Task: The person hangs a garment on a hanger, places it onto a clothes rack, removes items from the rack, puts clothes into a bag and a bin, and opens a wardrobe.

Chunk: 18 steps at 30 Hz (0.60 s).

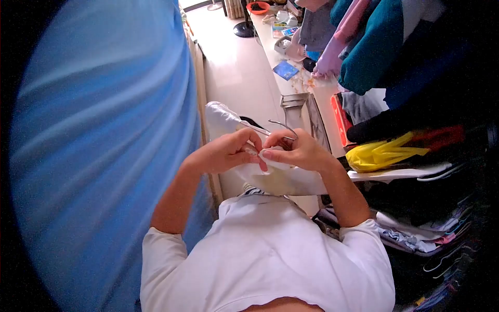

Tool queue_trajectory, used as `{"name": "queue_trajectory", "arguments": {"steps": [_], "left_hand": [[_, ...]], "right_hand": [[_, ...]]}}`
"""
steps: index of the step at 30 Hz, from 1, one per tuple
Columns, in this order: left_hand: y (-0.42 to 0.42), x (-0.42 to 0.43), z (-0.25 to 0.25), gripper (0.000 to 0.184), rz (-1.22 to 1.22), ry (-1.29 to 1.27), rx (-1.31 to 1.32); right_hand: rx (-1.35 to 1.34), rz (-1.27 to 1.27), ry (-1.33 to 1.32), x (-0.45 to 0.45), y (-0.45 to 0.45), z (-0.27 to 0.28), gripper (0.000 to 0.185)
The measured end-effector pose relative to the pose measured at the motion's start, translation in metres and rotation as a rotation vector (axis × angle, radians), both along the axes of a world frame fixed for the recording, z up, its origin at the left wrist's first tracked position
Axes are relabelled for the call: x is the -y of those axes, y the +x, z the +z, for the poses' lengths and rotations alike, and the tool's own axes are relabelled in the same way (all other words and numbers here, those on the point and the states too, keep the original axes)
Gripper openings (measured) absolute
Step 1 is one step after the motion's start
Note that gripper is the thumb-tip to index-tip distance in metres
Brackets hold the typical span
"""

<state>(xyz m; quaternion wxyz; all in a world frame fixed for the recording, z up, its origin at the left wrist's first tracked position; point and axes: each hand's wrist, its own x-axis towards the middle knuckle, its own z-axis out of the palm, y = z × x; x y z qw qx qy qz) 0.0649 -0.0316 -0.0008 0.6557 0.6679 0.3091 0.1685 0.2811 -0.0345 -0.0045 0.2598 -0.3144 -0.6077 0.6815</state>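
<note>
In front of my chest, a white garment (pixel 280 181) hangs spread on a hanger, its left shoulder end (pixel 221 115) sticking out past my hands. My left hand (pixel 228 151) is closed, thumb and fingers pinching the white cloth near its upper middle. Right beside it, my right hand (pixel 301 151) is closed on the same cloth, with the thumb on top. The metal hanger hook (pixel 281 125) rises from behind the right hand's fingers; whether those fingers also grip the hanger, I cannot tell.
A blue curtain (pixel 109 130) fills the left side. At right, hanging clothes (pixel 371 49) overhang a cluttered desk (pixel 267 39). A yellow plastic bag (pixel 382 153) and hangers with clothes (pixel 410 229) lie beyond my right arm. Tiled floor (pixel 231 67) runs ahead.
</note>
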Motion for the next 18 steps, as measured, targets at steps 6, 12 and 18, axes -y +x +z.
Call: {"name": "queue_trajectory", "arguments": {"steps": [6,12,18], "left_hand": [[0.0,0.001,0.004,0.017,-0.048,0.046,-0.043],[0.004,0.003,0.006,0.02,-0.061,0.052,-0.043],[0.001,0.003,0.011,0.02,-0.039,0.001,-0.021]], "right_hand": [[0.047,0.036,0.029,0.001,-0.001,0.003,0.013],[0.038,0.013,0.046,0.004,-0.002,0.004,0.014],[0.057,0.003,0.075,0.005,-0.003,0.007,0.014]]}}
